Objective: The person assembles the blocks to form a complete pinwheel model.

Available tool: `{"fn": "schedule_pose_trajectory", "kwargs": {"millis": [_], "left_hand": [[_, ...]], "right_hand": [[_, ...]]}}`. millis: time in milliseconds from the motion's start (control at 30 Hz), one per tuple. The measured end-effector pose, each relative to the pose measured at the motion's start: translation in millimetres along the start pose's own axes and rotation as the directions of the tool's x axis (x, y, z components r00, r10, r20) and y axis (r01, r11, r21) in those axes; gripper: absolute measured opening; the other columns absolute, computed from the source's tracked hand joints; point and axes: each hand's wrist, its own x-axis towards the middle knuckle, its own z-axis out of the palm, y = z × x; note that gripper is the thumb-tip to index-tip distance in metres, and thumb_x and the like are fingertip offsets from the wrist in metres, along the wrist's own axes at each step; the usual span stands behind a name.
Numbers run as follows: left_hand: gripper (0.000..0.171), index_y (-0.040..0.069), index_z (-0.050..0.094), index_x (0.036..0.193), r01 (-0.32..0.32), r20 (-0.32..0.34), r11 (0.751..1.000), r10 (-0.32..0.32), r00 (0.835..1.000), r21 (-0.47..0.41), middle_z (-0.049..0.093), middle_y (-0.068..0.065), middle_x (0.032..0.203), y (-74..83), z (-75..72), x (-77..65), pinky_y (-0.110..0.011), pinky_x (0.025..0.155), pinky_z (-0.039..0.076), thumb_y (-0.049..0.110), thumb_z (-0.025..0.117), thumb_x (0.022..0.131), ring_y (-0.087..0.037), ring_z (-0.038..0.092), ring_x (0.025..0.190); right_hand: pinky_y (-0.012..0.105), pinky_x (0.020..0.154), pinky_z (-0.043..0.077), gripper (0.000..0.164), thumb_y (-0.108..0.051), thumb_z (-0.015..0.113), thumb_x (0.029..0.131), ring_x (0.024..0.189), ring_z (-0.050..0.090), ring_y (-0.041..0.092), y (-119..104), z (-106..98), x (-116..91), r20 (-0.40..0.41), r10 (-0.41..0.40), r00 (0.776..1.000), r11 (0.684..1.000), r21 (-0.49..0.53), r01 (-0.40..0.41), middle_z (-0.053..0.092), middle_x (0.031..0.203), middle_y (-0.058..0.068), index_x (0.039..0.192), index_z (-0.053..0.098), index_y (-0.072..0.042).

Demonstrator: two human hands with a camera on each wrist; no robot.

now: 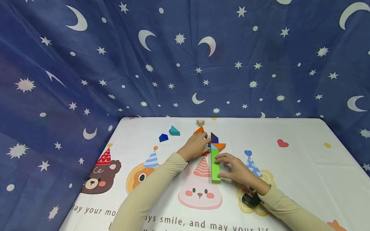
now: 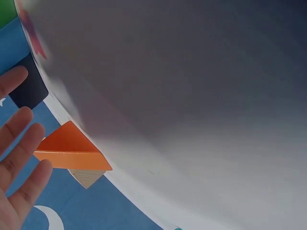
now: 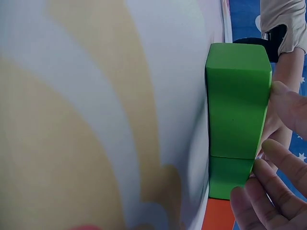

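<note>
Two green blocks (image 1: 215,172) lie end to end in a row. At their far end are a light blue triangular piece (image 1: 213,146), an orange triangle (image 1: 221,146) pointing right, and a dark triangular block (image 1: 214,136). My right hand (image 1: 237,170) touches the green blocks from the right, thumb by the near one and fingers along the side, as the right wrist view shows. To the left of the row's far end is my left hand (image 1: 196,147), fingers spread; its thumb overlaps the dark block (image 2: 31,88) in the left wrist view. A loose orange triangle (image 2: 72,146) lies just past its fingers.
A wooden triangle (image 1: 200,122) sits near the table's back edge. Left of the left hand lie a teal block (image 1: 174,131) and a dark blue block (image 1: 163,138). The white cloth (image 1: 306,179) carries printed animals and words; a starry blue curtain (image 1: 185,80) hangs behind.
</note>
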Motion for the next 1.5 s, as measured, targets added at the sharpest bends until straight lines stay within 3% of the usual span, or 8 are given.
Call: {"fn": "schedule_pose_trajectory", "kwargs": {"millis": [467, 667, 867, 1133, 1500], "left_hand": [[0.029, 0.019, 0.062, 0.113, -0.002, 0.015, 1.0, 0.002, 1.0, 0.009, 0.056, -0.004, 0.116, 1.3, -4.6, -0.7, -0.033, 0.089, 0.046, 0.039, 0.053, 0.094, -0.019, 0.055, 0.099], [0.022, 0.017, 0.063, 0.108, 0.019, -0.077, 1.0, -0.019, 0.997, 0.002, 0.057, -0.004, 0.11, -11.0, -5.6, -2.3, -0.033, 0.086, 0.047, 0.033, 0.057, 0.092, -0.018, 0.056, 0.098], [0.025, 0.014, 0.061, 0.108, 0.102, -0.167, 0.995, -0.1, 0.981, 0.004, 0.057, -0.006, 0.109, -34.0, -6.2, -1.6, -0.035, 0.084, 0.047, 0.03, 0.061, 0.09, -0.02, 0.057, 0.097], [0.038, 0.011, 0.054, 0.115, 0.201, -0.085, 0.979, -0.199, 0.976, 0.015, 0.055, -0.008, 0.11, -49.6, 0.1, 6.6, -0.037, 0.086, 0.046, 0.037, 0.061, 0.089, -0.023, 0.054, 0.097], [0.055, 0.011, 0.049, 0.133, 0.235, -0.006, 0.97, -0.235, 0.972, 0.061, 0.054, -0.012, 0.122, -51.4, 2.4, 21.9, -0.039, 0.094, 0.045, 0.043, 0.059, 0.089, -0.025, 0.054, 0.11]], "right_hand": [[0.04, 0.09, 0.05, 0.042, -0.017, 0.083, 0.068, 0.114, 0.056, 0.028, 0.1, -0.7, 0.3, -0.012, -0.034, 0.999, 0.999, 0.001, 0.034, 0.06, 0.119, 0.008, 0.105, 0.066, -0.007], [0.038, 0.088, 0.051, 0.042, -0.018, 0.083, 0.069, 0.114, 0.055, 0.028, 1.2, 0.2, 1.3, -0.011, -0.046, 0.999, 0.999, 0.017, 0.046, 0.06, 0.119, 0.008, 0.106, 0.066, -0.007], [0.039, 0.089, 0.051, 0.042, -0.017, 0.083, 0.069, 0.115, 0.054, 0.029, 1.1, 0.0, 0.8, -0.01, -0.035, 0.999, 0.999, 0.017, 0.036, 0.06, 0.119, 0.008, 0.106, 0.066, -0.007], [0.043, 0.092, 0.048, 0.041, -0.019, 0.083, 0.068, 0.116, 0.054, 0.029, -0.1, -1.0, -0.2, -0.005, -0.019, 1.0, 1.0, 0.008, 0.019, 0.06, 0.119, 0.006, 0.105, 0.067, -0.008], [0.045, 0.094, 0.047, 0.041, -0.018, 0.083, 0.068, 0.116, 0.054, 0.029, -1.4, -1.9, 0.1, -0.004, -0.013, 1.0, 1.0, 0.006, 0.013, 0.061, 0.119, 0.006, 0.104, 0.067, -0.007]]}}
